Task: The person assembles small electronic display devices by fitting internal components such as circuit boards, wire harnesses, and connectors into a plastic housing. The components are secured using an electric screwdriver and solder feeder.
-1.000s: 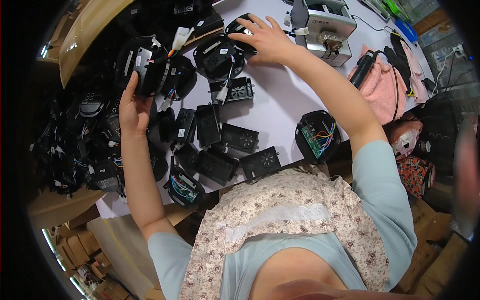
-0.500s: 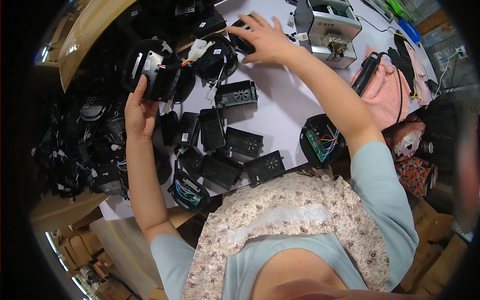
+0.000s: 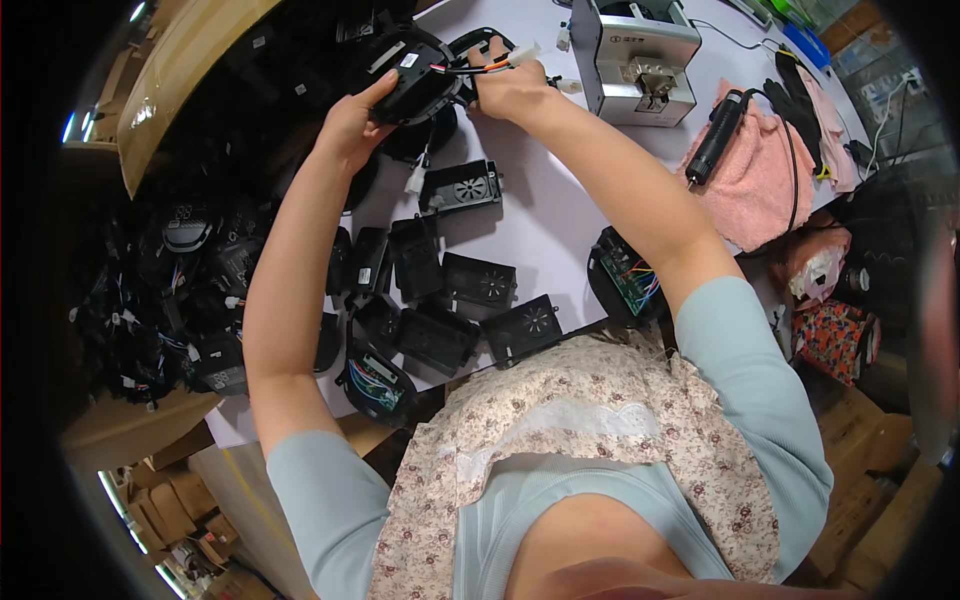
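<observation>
My left hand (image 3: 352, 132) is closed on the edge of a black rounded electronic display unit (image 3: 408, 85), thumb on top. From that unit run coloured wires to a white plug (image 3: 524, 54). Just right of it my right hand (image 3: 508, 92) grips a second black rounded unit (image 3: 474, 40), its fingers partly behind the wires. Beneath the held unit another dark unit (image 3: 436, 135) lies on the table, its white connector (image 3: 416, 180) hanging toward me. Nearer me are several black rectangular speaker boxes (image 3: 460, 188), some with round slotted grilles.
A silver machine (image 3: 645, 75) stands at the far right. Right of centre, a black electric screwdriver (image 3: 716, 140) rests on a pink towel (image 3: 750, 190). Open units with green boards (image 3: 625, 278) sit at the near edge. Many wired black units (image 3: 190, 235) are heaped at left.
My left hand has carried its display unit rightward and away from me, beside the right hand. My spread right hand has closed on the second unit.
</observation>
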The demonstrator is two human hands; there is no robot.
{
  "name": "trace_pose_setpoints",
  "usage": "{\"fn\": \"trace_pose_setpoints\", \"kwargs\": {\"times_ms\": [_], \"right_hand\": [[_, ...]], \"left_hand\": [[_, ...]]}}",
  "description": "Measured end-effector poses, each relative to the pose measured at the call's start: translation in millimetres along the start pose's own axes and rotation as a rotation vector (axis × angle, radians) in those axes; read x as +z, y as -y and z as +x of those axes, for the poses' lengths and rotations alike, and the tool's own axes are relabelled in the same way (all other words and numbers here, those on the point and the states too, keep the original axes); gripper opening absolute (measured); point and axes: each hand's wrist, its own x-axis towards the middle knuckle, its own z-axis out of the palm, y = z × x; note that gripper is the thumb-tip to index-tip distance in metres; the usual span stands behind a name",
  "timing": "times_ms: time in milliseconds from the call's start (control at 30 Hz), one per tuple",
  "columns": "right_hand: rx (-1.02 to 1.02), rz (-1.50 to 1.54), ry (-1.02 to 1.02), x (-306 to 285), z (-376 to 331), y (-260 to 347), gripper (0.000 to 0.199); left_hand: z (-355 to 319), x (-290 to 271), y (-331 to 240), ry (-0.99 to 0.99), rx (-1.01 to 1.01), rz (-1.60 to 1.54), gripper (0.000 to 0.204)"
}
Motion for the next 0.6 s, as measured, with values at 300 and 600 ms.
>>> {"fn": "trace_pose_setpoints", "kwargs": {"times_ms": [300,600], "right_hand": [[-0.113,-0.218,0.152,-56.8,-28.6,-12.0,0.035],[0.005,-0.253,0.186,-47.4,-34.0,-35.2,0.074]], "left_hand": [[19.5,36.4,8.6,-0.075,0.006,0.021,0.036],[19.4,30.4,-6.0,0.05,-0.003,-0.121,0.031]]}}
